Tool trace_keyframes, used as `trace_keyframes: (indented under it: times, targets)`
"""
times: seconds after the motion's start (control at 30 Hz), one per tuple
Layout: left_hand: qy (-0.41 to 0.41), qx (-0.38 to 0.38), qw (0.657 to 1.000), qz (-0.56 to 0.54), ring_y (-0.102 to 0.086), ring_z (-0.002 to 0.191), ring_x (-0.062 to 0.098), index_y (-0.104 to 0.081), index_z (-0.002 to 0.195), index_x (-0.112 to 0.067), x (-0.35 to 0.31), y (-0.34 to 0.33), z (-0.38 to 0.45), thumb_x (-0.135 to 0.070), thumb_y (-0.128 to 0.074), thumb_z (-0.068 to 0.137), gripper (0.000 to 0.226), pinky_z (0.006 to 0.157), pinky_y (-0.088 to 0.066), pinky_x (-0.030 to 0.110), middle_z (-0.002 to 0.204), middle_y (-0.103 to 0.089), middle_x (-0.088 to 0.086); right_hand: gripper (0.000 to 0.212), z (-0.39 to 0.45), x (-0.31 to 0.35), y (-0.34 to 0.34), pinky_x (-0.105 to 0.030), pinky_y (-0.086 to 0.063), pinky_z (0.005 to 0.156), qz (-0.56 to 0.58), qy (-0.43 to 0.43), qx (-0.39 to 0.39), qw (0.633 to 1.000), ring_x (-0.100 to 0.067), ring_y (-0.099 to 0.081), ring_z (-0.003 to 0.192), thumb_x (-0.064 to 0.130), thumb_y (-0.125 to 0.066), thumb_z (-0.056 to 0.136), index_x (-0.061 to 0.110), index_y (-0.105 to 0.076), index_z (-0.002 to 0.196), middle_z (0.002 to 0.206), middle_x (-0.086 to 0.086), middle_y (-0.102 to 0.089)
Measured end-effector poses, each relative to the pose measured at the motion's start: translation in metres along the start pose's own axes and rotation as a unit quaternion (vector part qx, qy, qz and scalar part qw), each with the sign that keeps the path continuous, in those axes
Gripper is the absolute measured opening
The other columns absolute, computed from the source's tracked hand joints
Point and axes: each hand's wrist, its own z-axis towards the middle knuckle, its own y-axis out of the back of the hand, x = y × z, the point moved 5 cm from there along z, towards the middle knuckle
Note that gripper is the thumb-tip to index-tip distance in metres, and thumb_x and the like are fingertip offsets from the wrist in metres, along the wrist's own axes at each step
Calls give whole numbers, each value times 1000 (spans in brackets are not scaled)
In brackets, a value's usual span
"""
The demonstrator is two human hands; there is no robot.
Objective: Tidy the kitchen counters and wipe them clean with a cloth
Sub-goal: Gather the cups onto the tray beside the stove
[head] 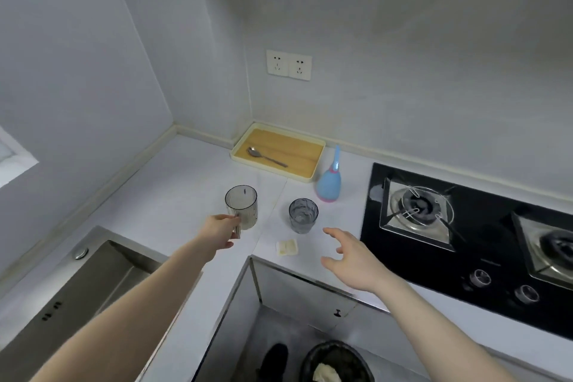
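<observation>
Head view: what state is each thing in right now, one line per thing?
Left hand: grips the tall glass.
Tall glass: upright, empty.
Short glass: upright on the counter, untouched.
Right hand: open, above the counter edge.
Spoon: lying in the tray.
Blue bottle: upright.
Burners: unlit.

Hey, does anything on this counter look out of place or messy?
A crumpled scrap of paper lies loose near the counter's front edge, below the shorter glass. A lone spoon lies slantwise in the tray. Nothing looks spilled.

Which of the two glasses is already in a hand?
The taller glass, gripped by the left hand. The shorter glass stands free ahead of the right hand.
</observation>
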Motion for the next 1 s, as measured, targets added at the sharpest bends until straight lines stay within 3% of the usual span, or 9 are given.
trace_keyframes:
  times: [0.17, 0.37, 0.53, 0.73, 1.0]
  targets:
    - [4, 26, 1000, 4, -63, 78, 19, -66, 117, -8, -17, -17, 59, -29, -65, 98, 28, 64, -53, 30, 91, -65, 8, 67, 61, -2, -8, -27, -37, 108, -9, -55, 25, 998, -20, -46, 135, 29, -60, 93, 28, -32, 154, 154, -2, -38]
    - [24, 59, 998, 9, -61, 71, 18, -65, 121, -10, -12, -44, 107, -27, -66, 97, 30, 60, -48, 29, 82, -62, 5, 68, 108, -14, -30, -27, -35, 111, -35, -112, 53, 992, -22, -41, 140, 28, -57, 93, 27, -30, 156, 154, -6, -40]
    - [33, 86, 995, 32, -61, 73, 19, -67, 121, -13, -6, -60, 123, -28, -64, 97, 28, 61, -49, 29, 86, -63, 5, 69, 133, -15, -43, -23, -39, 106, 7, -157, 76, 985, -22, -46, 137, 21, -53, 95, 28, -27, 158, 155, -2, -43]
    - [11, 100, 992, 75, -58, 69, 18, -68, 119, -20, -13, -67, 128, -32, -60, 99, 24, 56, -46, 26, 84, -65, 2, 73, 154, -13, -51, -28, -42, 107, 30, -198, 87, 976, -26, -46, 138, 20, -54, 92, 22, -25, 158, 155, -4, -44]
    - [-15, 97, 990, 98, -57, 64, 16, -69, 118, -21, -18, -71, 135, -30, -58, 101, 22, 51, -46, 22, 87, -67, 0, 80, 173, -11, -47, -30, -47, 101, 26, -207, 71, 975, -26, -53, 129, 17, -52, 82, 28, -25, 156, 148, -1, -50]
